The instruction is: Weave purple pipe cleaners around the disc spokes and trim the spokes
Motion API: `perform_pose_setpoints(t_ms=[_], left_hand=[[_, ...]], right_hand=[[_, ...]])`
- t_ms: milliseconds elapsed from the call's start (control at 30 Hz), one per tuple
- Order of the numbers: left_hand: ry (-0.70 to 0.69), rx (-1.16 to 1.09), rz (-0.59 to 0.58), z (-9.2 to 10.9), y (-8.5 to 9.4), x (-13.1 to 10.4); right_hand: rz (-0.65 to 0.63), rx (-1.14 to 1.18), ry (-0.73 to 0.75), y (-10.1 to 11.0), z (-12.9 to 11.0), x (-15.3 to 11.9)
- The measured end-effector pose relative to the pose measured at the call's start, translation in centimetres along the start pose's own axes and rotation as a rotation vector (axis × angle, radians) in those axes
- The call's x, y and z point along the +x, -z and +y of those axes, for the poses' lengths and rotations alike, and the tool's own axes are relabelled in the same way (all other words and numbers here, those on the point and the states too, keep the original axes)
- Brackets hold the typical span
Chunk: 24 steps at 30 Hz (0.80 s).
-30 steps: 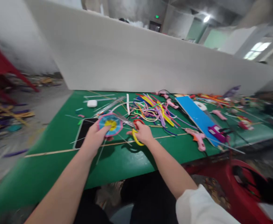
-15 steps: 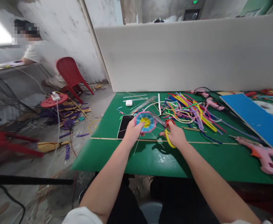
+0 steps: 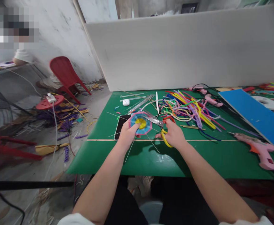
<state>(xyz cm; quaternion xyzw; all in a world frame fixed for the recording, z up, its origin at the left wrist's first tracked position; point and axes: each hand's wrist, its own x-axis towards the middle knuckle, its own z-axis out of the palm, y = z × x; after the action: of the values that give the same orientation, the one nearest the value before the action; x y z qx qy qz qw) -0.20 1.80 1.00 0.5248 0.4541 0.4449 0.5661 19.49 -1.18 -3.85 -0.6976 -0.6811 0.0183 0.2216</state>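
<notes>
Between thumb and fingers, my left hand grips a woven disc with a yellow centre, a blue ring and a pink rim. Thin stiff spokes stick out around its edge. In my right hand are scissors with one red and one yellow handle loop. Their blades point left and reach the disc's upper right edge; whether they touch it I cannot tell. A phone lies partly hidden behind my left hand. Past the scissors lies a heap of coloured pipe cleaners.
A pink glue gun lies on the green table at right, near a blue board. A small white case sits at the back left. A white partition stands behind. Red chairs and a person are at left.
The scissor blades now lie over the disc's upper right edge, where before they stood beside it. Both hands still hold the same things. The whole view has shifted slightly.
</notes>
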Motion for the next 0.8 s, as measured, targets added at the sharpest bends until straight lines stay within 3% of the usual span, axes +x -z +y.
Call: perform_pose_setpoints(t_ms=[433, 667, 800], left_hand=[[-0.02, -0.013, 0.005, -0.3, -0.2, -0.1], [-0.014, -0.048, -0.105, 0.4, -0.8, -0.9], [-0.057, -0.1, -0.061, 0.8, -1.1, -1.2]], right_hand=[[0.006, 0.015, -0.011, 0.2, 0.0, 0.0], [-0.218, 0.244, -0.035, 0.1, 0.3, 0.1], [-0.305, 0.476, 0.023, 0.0, 0.2, 0.0]])
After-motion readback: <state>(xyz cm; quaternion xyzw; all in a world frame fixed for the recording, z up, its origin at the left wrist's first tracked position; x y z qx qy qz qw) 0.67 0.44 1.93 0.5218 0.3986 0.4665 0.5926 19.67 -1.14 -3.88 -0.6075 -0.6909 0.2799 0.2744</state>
